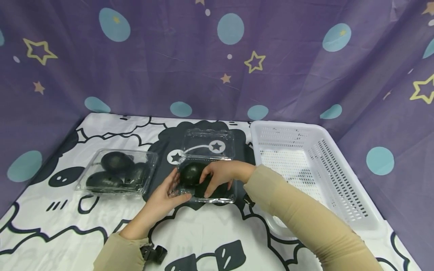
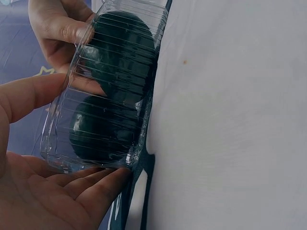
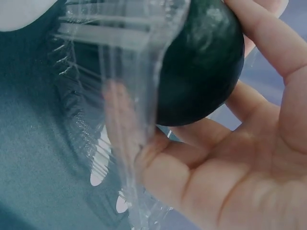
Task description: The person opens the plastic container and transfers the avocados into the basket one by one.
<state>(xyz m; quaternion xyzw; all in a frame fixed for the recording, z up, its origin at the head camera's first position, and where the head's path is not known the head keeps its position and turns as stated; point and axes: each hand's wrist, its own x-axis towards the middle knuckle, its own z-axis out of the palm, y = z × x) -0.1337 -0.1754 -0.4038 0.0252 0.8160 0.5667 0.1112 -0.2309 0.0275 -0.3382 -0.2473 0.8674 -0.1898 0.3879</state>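
My right hand (image 1: pixel 222 175) reaches into a clear plastic clamshell box (image 1: pixel 211 199) and grips a dark green avocado (image 3: pixel 201 62), its fingers and thumb curled round the sides. To the left in the same box lies another avocado (image 1: pixel 190 174). At the box's left front corner, my left hand (image 1: pixel 166 195) holds the plastic wall between thumb and fingers. The left wrist view shows both avocados through the ribbed front wall. The box's lid (image 1: pixel 208 145) is folded back, flat on the cloth behind it.
A second clear box (image 1: pixel 152 162) with several avocados (image 1: pixel 116 162) stands to the left. On the right is a large white perforated basket (image 1: pixel 286 128), partly under my right forearm. A purple curtain (image 1: pixel 169 56) hangs behind the patterned tablecloth (image 1: pixel 203 233).
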